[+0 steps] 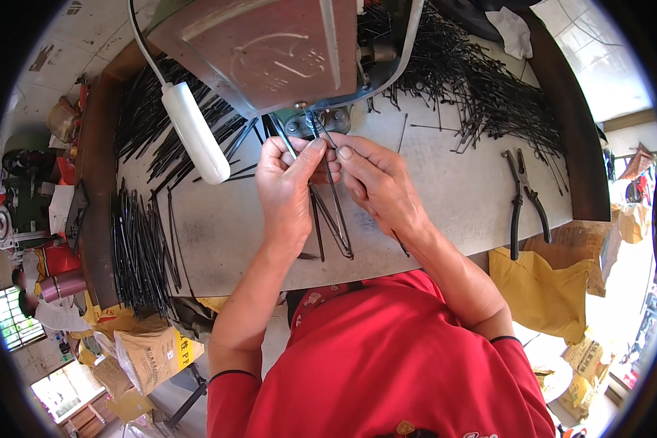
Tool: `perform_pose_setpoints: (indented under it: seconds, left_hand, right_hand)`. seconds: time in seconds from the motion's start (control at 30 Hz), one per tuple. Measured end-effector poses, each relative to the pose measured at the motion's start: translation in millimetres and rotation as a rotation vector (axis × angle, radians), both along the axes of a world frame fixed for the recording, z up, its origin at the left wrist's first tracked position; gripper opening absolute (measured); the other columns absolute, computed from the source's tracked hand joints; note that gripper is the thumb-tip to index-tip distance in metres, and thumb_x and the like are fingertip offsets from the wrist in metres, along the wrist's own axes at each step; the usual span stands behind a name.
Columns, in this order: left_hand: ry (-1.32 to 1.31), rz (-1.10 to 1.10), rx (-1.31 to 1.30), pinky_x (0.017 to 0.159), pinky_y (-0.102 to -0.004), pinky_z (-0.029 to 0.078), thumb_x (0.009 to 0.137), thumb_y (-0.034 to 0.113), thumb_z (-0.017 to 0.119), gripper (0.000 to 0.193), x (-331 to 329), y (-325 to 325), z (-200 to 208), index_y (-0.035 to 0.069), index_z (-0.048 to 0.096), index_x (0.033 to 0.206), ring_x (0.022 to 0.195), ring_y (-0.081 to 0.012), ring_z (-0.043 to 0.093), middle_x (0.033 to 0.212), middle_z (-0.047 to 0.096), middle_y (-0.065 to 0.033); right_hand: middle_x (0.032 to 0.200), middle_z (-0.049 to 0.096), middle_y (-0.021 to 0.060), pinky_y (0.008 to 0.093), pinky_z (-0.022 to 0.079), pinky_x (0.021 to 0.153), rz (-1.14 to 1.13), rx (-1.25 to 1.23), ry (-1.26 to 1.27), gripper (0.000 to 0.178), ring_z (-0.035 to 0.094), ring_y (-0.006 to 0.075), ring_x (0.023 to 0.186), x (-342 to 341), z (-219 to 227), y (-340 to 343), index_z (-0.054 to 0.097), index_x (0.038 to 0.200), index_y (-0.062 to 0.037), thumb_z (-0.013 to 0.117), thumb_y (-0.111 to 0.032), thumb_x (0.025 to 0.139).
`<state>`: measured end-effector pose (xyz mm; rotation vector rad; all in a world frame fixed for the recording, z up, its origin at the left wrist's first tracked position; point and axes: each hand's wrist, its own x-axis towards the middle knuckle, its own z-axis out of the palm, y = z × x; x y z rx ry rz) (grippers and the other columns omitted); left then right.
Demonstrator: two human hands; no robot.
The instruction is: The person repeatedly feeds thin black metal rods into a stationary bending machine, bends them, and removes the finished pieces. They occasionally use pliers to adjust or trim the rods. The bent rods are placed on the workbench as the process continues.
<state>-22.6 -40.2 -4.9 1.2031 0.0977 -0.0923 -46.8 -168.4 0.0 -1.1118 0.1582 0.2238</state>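
Observation:
Thin black metal rods [334, 232], bent at the near end, hang down between my hands over the metal worktop. My left hand [286, 182] is closed round them, thumb pressed toward the fingertips. My right hand [381, 179] pinches a rod near its upper end, close beside the left fingertips. The upper rod ends reach the small metal tooling [330, 120] at the base of a reddish-brown machine [263, 51]. The exact contact there is too small to make out. Another rod tip shows below my right wrist.
A white tubular lamp [195, 135] hangs left of my hands. Bundled black rods [135, 252] lie at the left edge, and a tangled heap of bent rods [482, 91] at the far right. Pliers with black handles [522, 197] rest on the right. Raised brown side walls [580, 139] border the worktop.

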Motion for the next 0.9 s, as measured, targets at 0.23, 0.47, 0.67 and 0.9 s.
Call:
perform_pose_setpoints:
  seconds: [0.23, 0.47, 0.67, 0.9]
  left_hand:
    - [0.053, 0.066, 0.015, 0.056, -0.0225, 0.040, 0.083, 0.009, 0.068, 0.018, -1, -11, -10, 0.008, 0.051, 0.085, 0.060, -0.0098, 0.056, 0.075, 0.062, -0.0039]
    - [0.021, 0.123, -0.046, 0.051, -0.0226, 0.047, 0.085, 0.006, 0.066, 0.020, -9, -19, -3, 0.006, 0.046, 0.085, 0.056, -0.0088, 0.055, 0.068, 0.049, 0.0014]
    - [0.009, 0.136, -0.041, 0.054, -0.0214, 0.046, 0.086, 0.007, 0.066, 0.020, -2, -14, -9, 0.007, 0.045, 0.085, 0.061, -0.0067, 0.053, 0.073, 0.053, 0.0006]
    - [0.028, 0.099, 0.002, 0.054, -0.0234, 0.041, 0.083, 0.009, 0.067, 0.019, -1, -11, -5, 0.009, 0.048, 0.086, 0.059, -0.0090, 0.054, 0.072, 0.058, -0.0013]
  right_hand:
    - [0.075, 0.052, -0.0017, 0.0173, 0.030, 0.040, -0.053, 0.009, 0.062, 0.030, 0.038, 0.0015, 0.052, -3, -12, 0, 0.056, 0.118, 0.0029, 0.050, -0.015, 0.094]
    - [0.074, 0.051, -0.0021, 0.0172, 0.030, 0.041, -0.053, -0.036, 0.020, 0.032, 0.039, 0.0016, 0.053, -8, -6, -2, 0.056, 0.119, 0.0030, 0.051, -0.016, 0.094]
    - [0.073, 0.050, -0.0024, 0.0180, 0.029, 0.039, -0.026, 0.023, 0.044, 0.031, 0.038, 0.0021, 0.052, 2, -8, -2, 0.057, 0.118, 0.0033, 0.050, -0.016, 0.094]
    - [0.069, 0.048, -0.0024, 0.0185, 0.027, 0.037, 0.018, 0.038, 0.132, 0.031, 0.038, 0.0025, 0.050, 4, 0, -3, 0.057, 0.118, 0.0030, 0.050, -0.015, 0.093]
